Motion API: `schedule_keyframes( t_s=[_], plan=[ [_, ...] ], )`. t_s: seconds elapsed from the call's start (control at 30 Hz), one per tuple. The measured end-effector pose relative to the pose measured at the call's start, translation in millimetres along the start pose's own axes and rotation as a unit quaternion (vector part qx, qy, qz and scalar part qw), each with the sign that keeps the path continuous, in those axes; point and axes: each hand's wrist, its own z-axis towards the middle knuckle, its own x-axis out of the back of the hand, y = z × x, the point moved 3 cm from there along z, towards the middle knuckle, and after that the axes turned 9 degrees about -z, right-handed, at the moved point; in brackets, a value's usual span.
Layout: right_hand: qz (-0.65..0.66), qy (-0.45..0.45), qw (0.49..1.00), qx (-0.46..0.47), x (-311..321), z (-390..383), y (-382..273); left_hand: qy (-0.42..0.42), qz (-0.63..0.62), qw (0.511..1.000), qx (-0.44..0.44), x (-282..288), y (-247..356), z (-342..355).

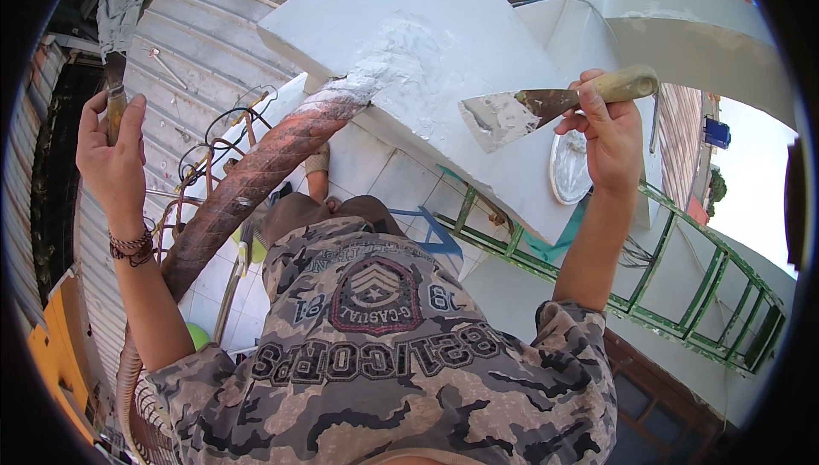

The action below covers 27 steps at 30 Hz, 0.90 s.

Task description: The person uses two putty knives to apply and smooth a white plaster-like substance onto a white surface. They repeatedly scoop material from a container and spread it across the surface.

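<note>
My left hand [118, 154] is closed round the wooden handle of a putty knife [122, 14], raised at the far left with white paste on its blade. In my right hand [612, 136] is a wider putty knife [503, 117], held by its pale wooden handle. Its blade points left, smeared with white paste, over a white slab [478, 30]. A reddish-brown pole with spiral grooves [273, 162] meets the slab, where rough white paste [388, 60] covers the joint. Just below my right hand, a shallow round dish [570, 168] of white paste rests on the slab.
A green metal ladder [682, 303] lies slanting along the right. Corrugated metal sheets [192, 34] spread at the left. Bent rods and black cable [209, 158] stand beside the pole. A blue plastic stool [435, 239] stands below the slab, on pale floor tiles [367, 173].
</note>
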Motion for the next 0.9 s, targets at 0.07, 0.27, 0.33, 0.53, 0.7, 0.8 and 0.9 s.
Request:
schedule_keyframes(
  t_s=[0.07,0.27,0.33,0.53,0.7,0.8,0.9],
  plan=[
    [-0.014,-0.016,1.0,-0.013,-14,3,-2,0.017,-0.008,1.0,-0.004,1,-1,5],
    [-0.03,-0.092,0.995,-0.006,-46,9,-9,0.028,-0.006,0.999,0.014,15,-4,8],
    [-0.05,-0.109,0.993,0.019,-47,9,-11,0.04,-0.003,0.999,0.025,14,-1,7],
    [-0.071,-0.113,0.991,0.029,-39,22,-3,0.035,-0.002,0.999,0.03,19,-2,6],
    [-0.064,-0.075,0.994,0.045,-21,40,1,0.04,0.006,0.999,0.033,19,-1,7],
    [-0.062,-0.046,0.996,0.05,-5,45,-4,0.03,0.005,0.999,0.034,21,-1,7],
    [-0.024,-0.083,0.995,0.048,-7,39,-11,0.027,0.001,0.999,0.029,21,1,6]
  ],
)
